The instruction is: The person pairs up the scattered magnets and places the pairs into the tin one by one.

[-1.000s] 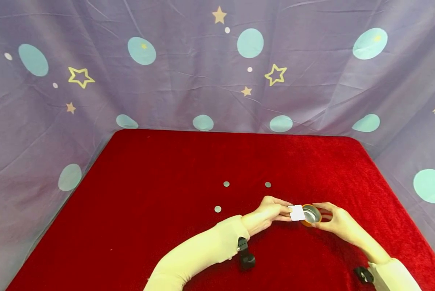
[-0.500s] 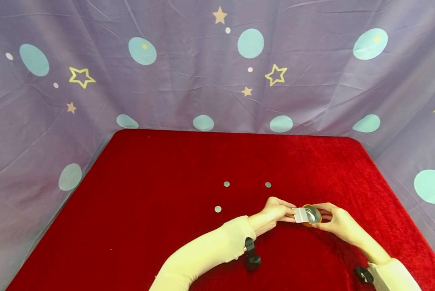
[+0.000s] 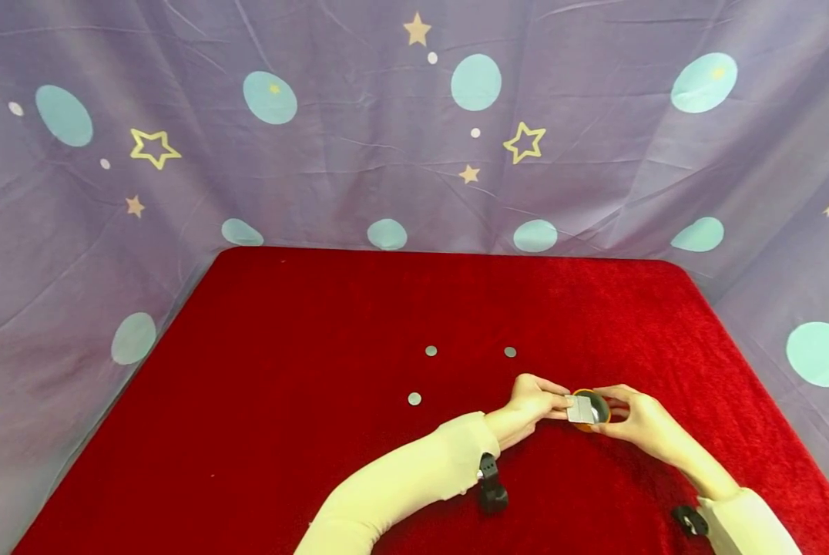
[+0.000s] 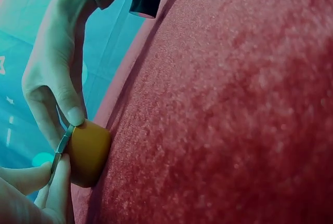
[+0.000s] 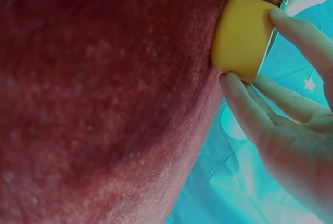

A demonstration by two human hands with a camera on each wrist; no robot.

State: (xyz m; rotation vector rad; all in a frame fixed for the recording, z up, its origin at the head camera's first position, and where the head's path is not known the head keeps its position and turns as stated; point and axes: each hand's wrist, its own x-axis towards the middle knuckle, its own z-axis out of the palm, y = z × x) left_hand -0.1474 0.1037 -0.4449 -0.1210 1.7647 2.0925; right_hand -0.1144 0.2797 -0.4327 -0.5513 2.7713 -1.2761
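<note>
My left hand (image 3: pixel 528 405) pinches a thin square plate (image 3: pixel 580 409) between thumb and fingers. The plate is silvery grey with a line across it, and it lies over the left part of a small bowl's mouth. That bowl (image 5: pixel 242 39) is yellow-orange outside and shiny metal inside; it stands upright on the red cloth. My right hand (image 3: pixel 645 420) grips it from the right, with thumb and fingers around its side. In the left wrist view, the plate's edge touches or nearly touches the rim of the yellow bowl (image 4: pixel 91 154). The bowl's bottom inside is hidden.
Three small round silvery discs lie left of the hands: a rear left disc (image 3: pixel 431 351), a rear right disc (image 3: pixel 510 352) and a nearer disc (image 3: pixel 414 398). Red cloth (image 3: pixel 303 331) covers the table, and a purple patterned curtain (image 3: pixel 359 154) hangs around it.
My left hand has shifted slightly right, bringing the plate further over the bowl. The plate looked white at first and is grey now. The right hand and bowl have stayed almost in place.
</note>
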